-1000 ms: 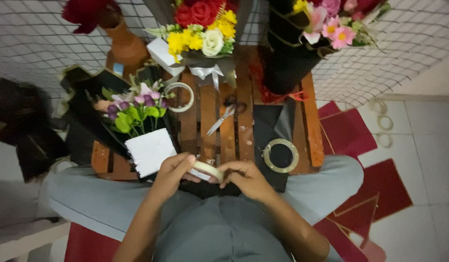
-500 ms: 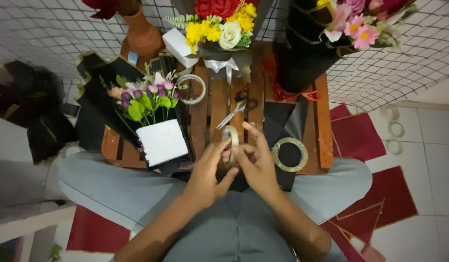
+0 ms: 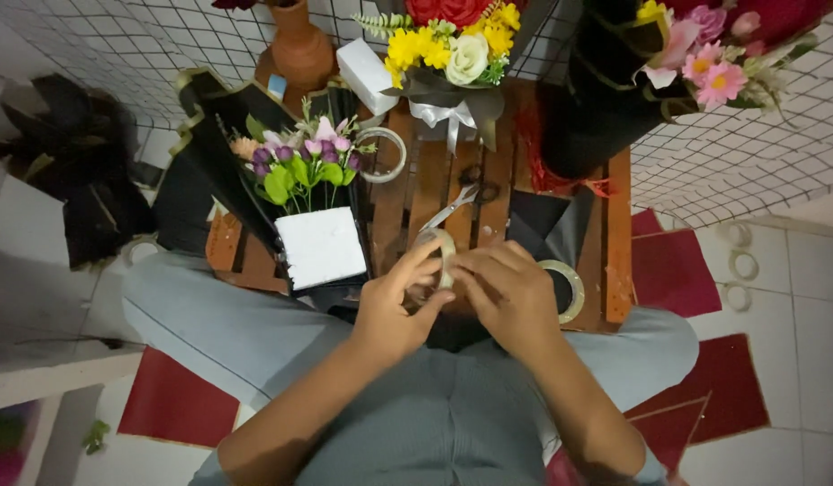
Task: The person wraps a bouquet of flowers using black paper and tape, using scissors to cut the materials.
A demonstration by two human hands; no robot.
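Both hands meet over the near edge of a low wooden slatted table (image 3: 615, 225). My left hand (image 3: 394, 301) and my right hand (image 3: 507, 292) together hold a roll of clear tape (image 3: 443, 256) upright between their fingers. Just left of the hands lies a small bouquet of purple and pink flowers (image 3: 304, 162) on black wrapping paper, with a white foam block (image 3: 322, 245) at its stems. Scissors (image 3: 457, 202) lie on the slats right behind the tape roll.
Another tape roll (image 3: 565, 288) lies right of my right hand, a third roll (image 3: 385, 155) further back. A yellow and red bouquet (image 3: 452, 54), a tall black-wrapped bouquet (image 3: 615, 90) and a clay vase (image 3: 299, 45) stand at the back. Red paper sheets (image 3: 678, 270) lie on the tiled floor.
The hands lifted the tape roll from flat near my lap to upright over the table edge. The view shifted slightly, with the hands now more to the right.
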